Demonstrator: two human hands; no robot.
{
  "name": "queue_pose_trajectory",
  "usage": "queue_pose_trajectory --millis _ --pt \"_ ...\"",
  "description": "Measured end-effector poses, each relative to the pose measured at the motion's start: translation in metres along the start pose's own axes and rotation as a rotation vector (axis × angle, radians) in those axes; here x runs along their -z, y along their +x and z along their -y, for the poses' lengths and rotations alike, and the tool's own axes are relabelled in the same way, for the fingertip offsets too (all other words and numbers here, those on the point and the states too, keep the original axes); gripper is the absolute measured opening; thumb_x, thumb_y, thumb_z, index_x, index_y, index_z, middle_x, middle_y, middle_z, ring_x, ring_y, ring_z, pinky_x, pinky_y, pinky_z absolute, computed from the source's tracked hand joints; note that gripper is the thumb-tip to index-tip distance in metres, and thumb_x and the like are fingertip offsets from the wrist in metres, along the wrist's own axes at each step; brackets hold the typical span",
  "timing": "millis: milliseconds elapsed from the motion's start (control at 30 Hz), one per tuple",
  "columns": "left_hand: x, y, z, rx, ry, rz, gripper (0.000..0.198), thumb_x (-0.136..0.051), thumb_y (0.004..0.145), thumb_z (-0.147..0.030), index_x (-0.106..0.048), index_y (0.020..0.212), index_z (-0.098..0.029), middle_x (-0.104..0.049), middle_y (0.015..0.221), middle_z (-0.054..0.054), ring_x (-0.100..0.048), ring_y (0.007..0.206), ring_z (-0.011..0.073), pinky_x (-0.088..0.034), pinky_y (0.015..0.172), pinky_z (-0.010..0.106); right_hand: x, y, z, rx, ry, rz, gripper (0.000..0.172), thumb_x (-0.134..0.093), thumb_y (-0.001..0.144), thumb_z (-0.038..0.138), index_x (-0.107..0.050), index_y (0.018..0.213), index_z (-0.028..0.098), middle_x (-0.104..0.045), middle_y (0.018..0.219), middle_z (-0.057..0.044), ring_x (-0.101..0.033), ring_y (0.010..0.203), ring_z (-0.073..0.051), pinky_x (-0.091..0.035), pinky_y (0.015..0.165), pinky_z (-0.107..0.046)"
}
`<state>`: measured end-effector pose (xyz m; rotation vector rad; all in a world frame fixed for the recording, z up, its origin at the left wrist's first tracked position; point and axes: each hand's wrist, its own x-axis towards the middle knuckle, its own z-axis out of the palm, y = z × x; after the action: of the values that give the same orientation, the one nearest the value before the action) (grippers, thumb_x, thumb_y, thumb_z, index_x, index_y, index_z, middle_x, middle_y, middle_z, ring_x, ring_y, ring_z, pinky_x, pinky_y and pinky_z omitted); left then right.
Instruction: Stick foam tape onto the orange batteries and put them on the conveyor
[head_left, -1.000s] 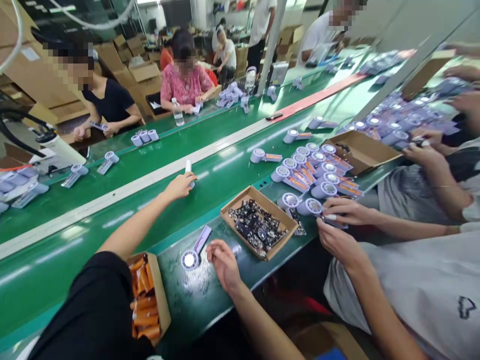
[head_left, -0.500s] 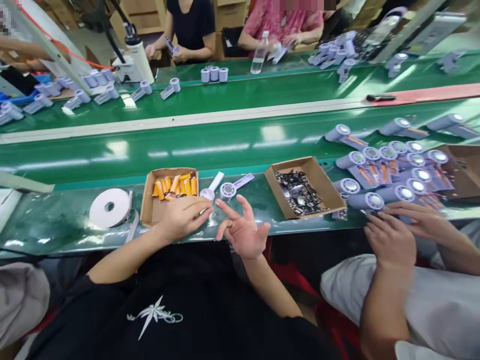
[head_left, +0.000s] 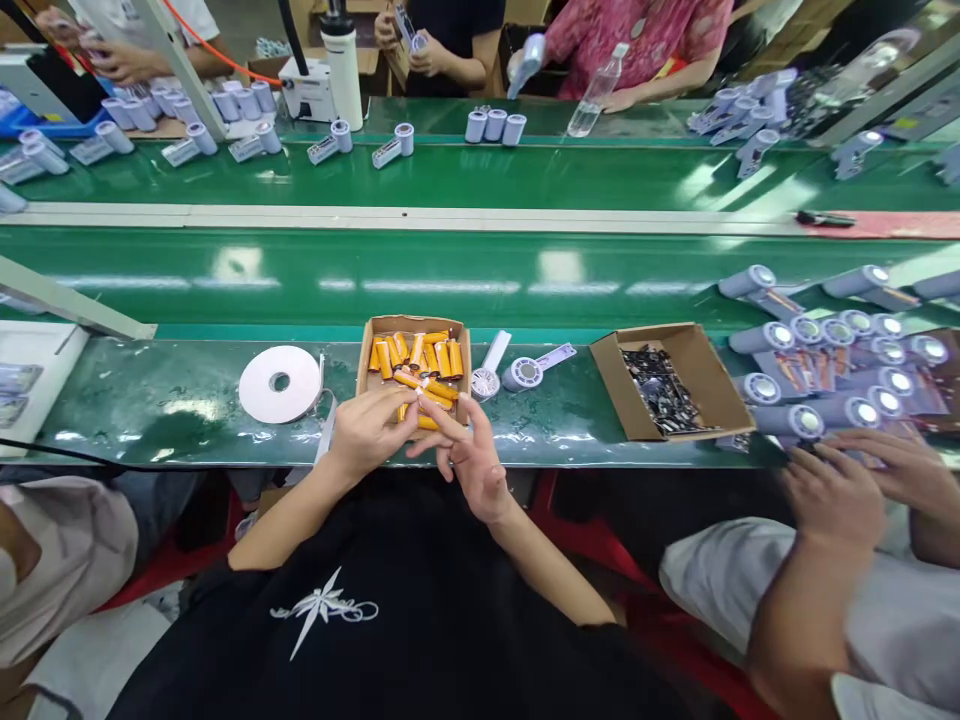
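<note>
My left hand [head_left: 369, 432] is closed in a pinch at the near edge of a small cardboard box [head_left: 364, 372] of orange cylindrical battery cells [head_left: 417, 352]. A tiny whitish bit shows at its fingertips, too small to name. My right hand [head_left: 478, 462] has its palm turned up and its thumb apart, and a stretched finger meets the left fingertips. Just right of the box lie two lavender handheld fans, one with a grille face [head_left: 485, 383] and one with a round end [head_left: 523, 374]. A roll of white tape [head_left: 259, 385] lies flat at left.
A cardboard box [head_left: 615, 385] of small dark parts stands at right, beside many lavender fan bodies [head_left: 802, 420]. A co-worker's hands [head_left: 840, 490] work there. Beyond runs a green conveyor belt [head_left: 450, 262]; other people sit across, near a bottle [head_left: 598, 95].
The view has shifted, so the bench things appear farther right. My hands have come together in front of the battery box, and the left fingertips now meet a right finger.
</note>
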<state>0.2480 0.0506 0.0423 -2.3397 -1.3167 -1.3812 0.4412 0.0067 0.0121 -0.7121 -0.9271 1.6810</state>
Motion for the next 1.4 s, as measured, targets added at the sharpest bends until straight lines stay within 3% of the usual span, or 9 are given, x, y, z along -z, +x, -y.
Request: queue_pose_trajectory --millis 200,467,733,900,1067,1167,1267,1367,1400 --pt "0.009 -0.009 0.022 -0.004 0.027 0.017 0.013 -0.068 0.102 -0.016 -0.079 0.102 -0.022 -0.088 0.095 0.003 -0.085 0.084 0.0179 -0.071 0.083 0.027 -0.01 0.013 -0.022 -0.049 -0.003 -0.001 0.107 -0.084 0.064 0.094 -0.058 0.153 0.041 -0.065 0.162 -0.017 -0.079 0.106 -0.032 -0.041 0.051 -0.026" --pt "0.018 -0.016 0.035 0.044 0.126 0.062 0.015 -0.064 0.102 -0.017 -0.078 0.099 -0.022 -0.086 0.092 0.003 -0.083 0.08 0.018 -0.068 0.079 0.028 -0.021 0.028 -0.032 -0.019 -0.042 0.127 0.093 -0.085 0.078 0.083 -0.057 0.157 0.043 -0.059 0.169 -0.015 -0.079 0.1 -0.026 -0.041 0.052 -0.026" --pt "0.02 -0.01 0.038 -0.014 0.185 0.132 0.018 -0.062 0.099 -0.01 -0.072 0.09 -0.022 -0.08 0.078 -0.001 -0.076 0.069 0.0159 -0.057 0.069 0.028 -0.018 0.034 -0.026 -0.096 -0.073 0.084 0.104 -0.1 0.064 0.069 -0.061 0.155 0.039 -0.064 0.164 -0.015 -0.078 0.098 -0.027 -0.042 0.054 -0.026" --pt "0.014 -0.01 0.04 -0.013 0.174 0.122 0.015 -0.064 0.093 -0.013 -0.068 0.082 -0.022 -0.075 0.073 0.0 -0.067 0.065 0.0179 -0.05 0.065 0.033 -0.005 0.032 -0.027 -0.034 -0.117 0.173 0.098 -0.094 0.075 0.071 -0.057 0.16 0.038 -0.062 0.167 -0.015 -0.081 0.093 -0.024 -0.044 0.056 -0.026" --pt "0.017 -0.005 0.04 -0.053 0.072 0.1 0.019 -0.065 0.085 -0.012 -0.058 0.071 -0.023 -0.065 0.066 -0.001 -0.058 0.063 0.0164 -0.044 0.063 0.033 -0.003 0.028 -0.035 0.193 -0.125 0.372 0.094 -0.069 0.095 0.081 -0.031 0.174 0.048 -0.053 0.175 -0.015 -0.083 0.092 -0.021 -0.037 0.051 -0.022" --pt "0.021 -0.001 0.038 0.041 -0.072 0.047 0.018 -0.064 0.084 -0.011 -0.057 0.073 -0.023 -0.065 0.066 -0.002 -0.058 0.063 0.0151 -0.047 0.064 0.031 -0.012 0.025 -0.029 0.102 -0.002 0.349 0.088 -0.045 0.102 0.089 -0.019 0.177 0.051 -0.055 0.174 -0.014 -0.082 0.088 -0.02 -0.034 0.048 -0.022" --pt "0.022 -0.002 0.036 0.19 -0.244 0.01 0.015 -0.064 0.089 -0.013 -0.064 0.077 -0.022 -0.071 0.071 -0.002 -0.065 0.066 0.0143 -0.054 0.067 0.029 -0.019 0.026 -0.017 -0.019 0.141 0.292 0.095 -0.037 0.098 0.096 -0.017 0.178 0.049 -0.06 0.169 -0.015 -0.081 0.081 -0.021 -0.033 0.044 -0.023" --pt "0.022 -0.007 0.035 0.319 -0.458 0.029 0.007 -0.072 0.095 -0.022 -0.078 0.098 -0.021 -0.084 0.092 0.003 -0.078 0.08 0.0165 -0.064 0.079 0.03 -0.022 0.028 -0.01 -0.133 0.183 0.244 0.105 -0.039 0.09 0.103 -0.019 0.178 0.049 -0.061 0.168 -0.015 -0.079 0.076 -0.021 -0.032 0.043 -0.023" --pt "0.022 -0.009 0.035 0.366 -0.534 0.061 0.014 -0.076 0.096 -0.026 -0.081 0.108 -0.02 -0.086 0.1 0.005 -0.081 0.085 0.0177 -0.066 0.083 0.03 -0.022 0.028 -0.009 -0.163 0.179 0.231 0.108 -0.039 0.087 0.105 -0.019 0.178 0.049 -0.062 0.167 -0.016 -0.078 0.075 -0.022 -0.032 0.042 -0.023"
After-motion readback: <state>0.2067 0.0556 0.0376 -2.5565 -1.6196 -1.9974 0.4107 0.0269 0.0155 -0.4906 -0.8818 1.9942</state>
